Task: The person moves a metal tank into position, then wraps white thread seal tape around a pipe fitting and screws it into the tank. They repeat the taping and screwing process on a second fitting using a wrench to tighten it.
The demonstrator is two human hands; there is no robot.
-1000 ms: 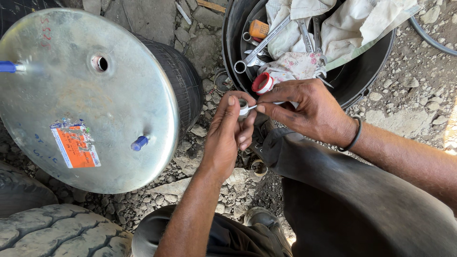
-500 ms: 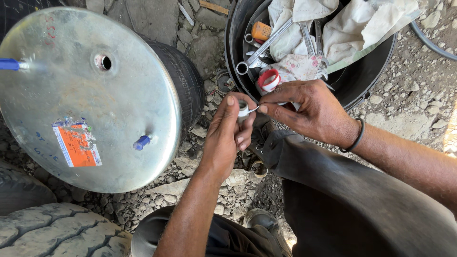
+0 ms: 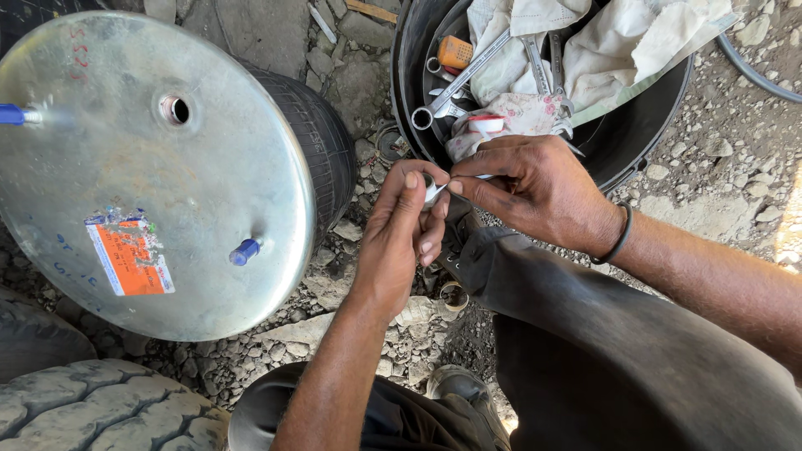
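The small metal fitting point(image 3: 428, 185) sits pinched in the left hand point(image 3: 401, 238), just in front of the black tub point(image 3: 660, 108). The right hand point(image 3: 535, 192) grips white tape point(image 3: 468, 178), now drawn tauter than 1 second ago, so wrapping continues.

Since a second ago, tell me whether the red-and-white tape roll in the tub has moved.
Yes. The tape roll has slid right, away from the spanner's ring end, which stayed put.
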